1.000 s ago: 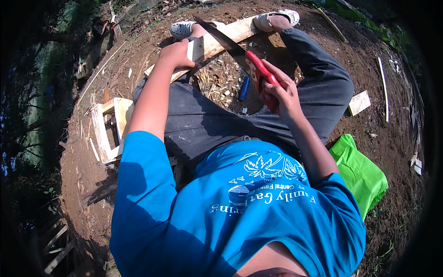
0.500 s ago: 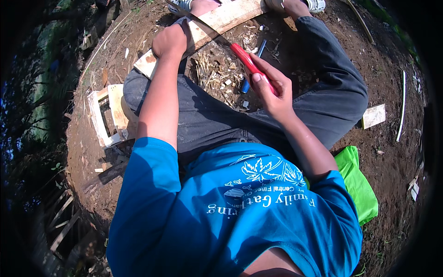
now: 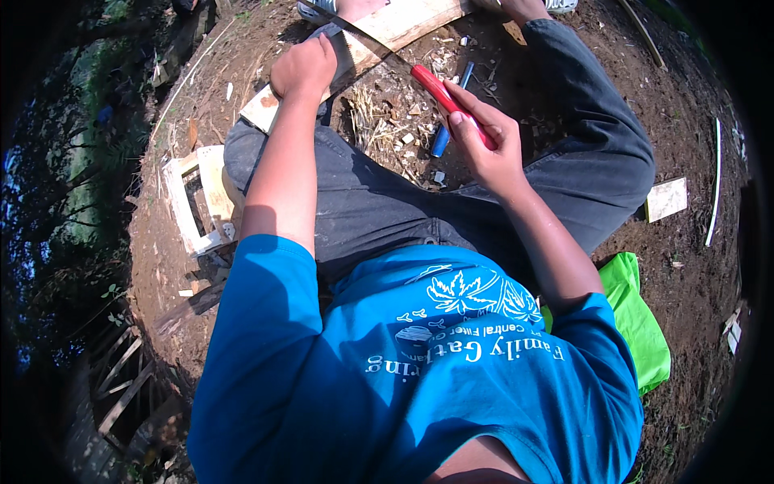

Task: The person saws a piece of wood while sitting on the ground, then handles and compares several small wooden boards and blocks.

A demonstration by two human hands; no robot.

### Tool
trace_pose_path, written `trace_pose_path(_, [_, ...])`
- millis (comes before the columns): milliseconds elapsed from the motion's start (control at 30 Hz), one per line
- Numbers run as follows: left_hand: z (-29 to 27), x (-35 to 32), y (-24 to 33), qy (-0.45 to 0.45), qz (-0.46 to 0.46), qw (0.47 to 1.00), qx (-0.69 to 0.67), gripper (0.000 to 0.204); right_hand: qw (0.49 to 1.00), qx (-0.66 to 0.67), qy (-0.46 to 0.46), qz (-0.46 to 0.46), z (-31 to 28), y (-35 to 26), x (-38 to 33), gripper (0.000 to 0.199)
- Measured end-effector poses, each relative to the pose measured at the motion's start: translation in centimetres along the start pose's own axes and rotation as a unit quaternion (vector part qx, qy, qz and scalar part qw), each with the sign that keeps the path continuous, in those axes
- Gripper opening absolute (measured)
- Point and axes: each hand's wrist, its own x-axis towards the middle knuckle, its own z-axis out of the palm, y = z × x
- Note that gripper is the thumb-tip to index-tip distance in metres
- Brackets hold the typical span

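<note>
My right hand [image 3: 492, 145] is closed around the red handle of a hand saw [image 3: 443, 95]. Its thin dark blade, seen nearly edge-on, slants up to the left across a pale wooden board [image 3: 371, 55]. The board runs from my left knee towards my feet at the top. On its near left part my left hand [image 3: 305, 68] is closed and presses it down, just left of the blade. A serrated dark shape lies on the wood beside that hand. Under the board's far side, the blade's tip runs out of view.
Between my legs lie wood chips [image 3: 407, 139] and a blue-handled tool [image 3: 441, 141]. A pale wooden frame [image 3: 184, 202] sits beside my left knee. On the right are a flat wood piece [image 3: 667, 200], a white strip [image 3: 714, 181] and a bright green bag [image 3: 641, 323].
The whole view has shifted slightly, so things appear a little further right. Both hands keep their holds on the saw and the board.
</note>
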Motion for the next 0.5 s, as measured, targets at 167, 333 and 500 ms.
trace_pose_path(167, [0.4,0.1,-0.5,-0.005,-0.001,1.000,0.006,0.053,0.999,-0.023,-0.024,-0.009,-2.8,-0.8,-3.1,0.044])
trace_pose_path(333, [0.5,0.0,-0.4,-0.001,0.004,1.000,0.004,0.054,0.996,-0.075,-0.041,0.029,-4.7,-2.0,-4.7,0.044])
trace_pose_path(500, [0.5,0.1,-0.4,-0.004,-0.002,1.000,-0.005,0.054,0.999,-0.046,-0.017,0.008,-4.5,-1.7,-4.3,0.044])
